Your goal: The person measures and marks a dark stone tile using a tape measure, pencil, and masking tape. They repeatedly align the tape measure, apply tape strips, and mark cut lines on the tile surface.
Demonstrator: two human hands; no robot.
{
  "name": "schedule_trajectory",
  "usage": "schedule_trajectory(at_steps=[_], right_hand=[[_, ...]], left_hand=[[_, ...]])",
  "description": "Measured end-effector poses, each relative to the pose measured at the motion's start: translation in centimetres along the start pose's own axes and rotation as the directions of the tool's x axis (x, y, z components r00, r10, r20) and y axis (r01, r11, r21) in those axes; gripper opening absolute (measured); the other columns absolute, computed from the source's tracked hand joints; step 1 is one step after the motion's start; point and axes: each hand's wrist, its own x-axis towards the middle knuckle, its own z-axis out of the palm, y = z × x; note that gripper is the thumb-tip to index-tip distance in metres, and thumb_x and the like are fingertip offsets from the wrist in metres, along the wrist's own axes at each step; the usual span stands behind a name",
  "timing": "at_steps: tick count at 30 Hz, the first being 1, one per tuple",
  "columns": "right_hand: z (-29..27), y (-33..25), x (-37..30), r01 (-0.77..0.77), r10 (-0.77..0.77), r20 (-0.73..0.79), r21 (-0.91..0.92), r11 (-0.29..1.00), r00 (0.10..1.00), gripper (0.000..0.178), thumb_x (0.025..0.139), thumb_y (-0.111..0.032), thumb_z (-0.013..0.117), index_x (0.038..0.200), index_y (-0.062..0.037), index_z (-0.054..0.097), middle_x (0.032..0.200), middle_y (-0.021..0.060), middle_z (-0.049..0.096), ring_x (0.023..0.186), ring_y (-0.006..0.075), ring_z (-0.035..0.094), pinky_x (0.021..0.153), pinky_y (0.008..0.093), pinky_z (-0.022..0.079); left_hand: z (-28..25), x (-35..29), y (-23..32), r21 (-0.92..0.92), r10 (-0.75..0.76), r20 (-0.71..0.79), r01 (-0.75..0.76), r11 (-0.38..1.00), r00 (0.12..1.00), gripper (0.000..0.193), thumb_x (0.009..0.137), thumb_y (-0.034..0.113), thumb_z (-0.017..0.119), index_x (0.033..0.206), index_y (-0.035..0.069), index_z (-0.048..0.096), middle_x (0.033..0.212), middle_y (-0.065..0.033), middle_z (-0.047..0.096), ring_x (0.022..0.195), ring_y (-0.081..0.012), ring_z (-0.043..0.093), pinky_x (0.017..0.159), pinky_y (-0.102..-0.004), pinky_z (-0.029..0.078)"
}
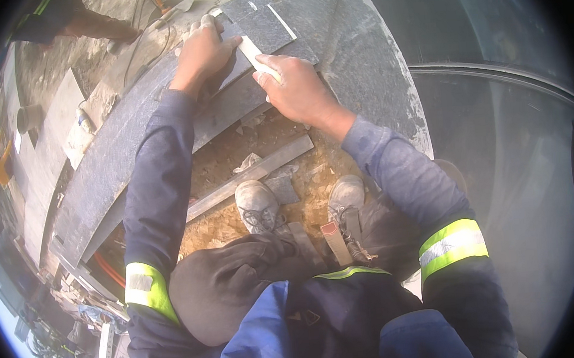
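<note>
Left hand [201,52]: at the left side of the gray slab [260,28], fingers bent; cannot tell if gripping.
Right hand [296,88]: clamped on the white stick [249,50].
White stick: over the slab, tip just beside the left hand.
Gray slab: likely best kept still, with slow stick moves.

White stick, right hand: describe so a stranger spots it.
Left of the big dark panel, find the grey slab at top centre. At its left side, the right hand grips a flat white stick, its far end by the left hand. Unlike the thinner white line up and right, it is held.
</note>
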Motion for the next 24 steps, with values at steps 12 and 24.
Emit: schedule_trajectory(at_steps=[12, 24], right_hand=[[-0.1, 0.5, -0.4, -0.005, 0.011, -0.072, 0.079, 0.997, 0.997, 0.043, 0.103, -0.024, 0.060, 0.133, 0.0056, 0.064, 0.090, 0.0176, 0.074, 0.069, 0.0198, 0.072, 0.071, 0.0354, 0.056], [1.4, 1.5, -2.4, -0.181, 0.227, 0.059, -0.426, 0.887, 0.972, 0.035, 0.105, -0.021, 0.054, 0.137, -0.0096, 0.066, 0.092, 0.0256, 0.072, 0.088, 0.0448, 0.070, 0.079, 0.0525, 0.055]], left_hand=[[-0.5, 0.1, 1.6, -0.049, -0.076, 0.121, 0.082, 0.995, 0.990, 0.070, 0.090, 0.047, 0.076, 0.128, -0.008, 0.056, 0.114, -0.0291, 0.070, 0.113, -0.0397, 0.067, 0.098, -0.0450, 0.050], [0.0, 0.2, 1.1, -0.070, -0.019, 0.176, 0.032, 0.997, 0.984, 0.071, 0.098, 0.047, 0.065, 0.134, -0.013, 0.056, 0.129, -0.0303, 0.065, 0.128, -0.0424, 0.059, 0.106, -0.0556, 0.043]])
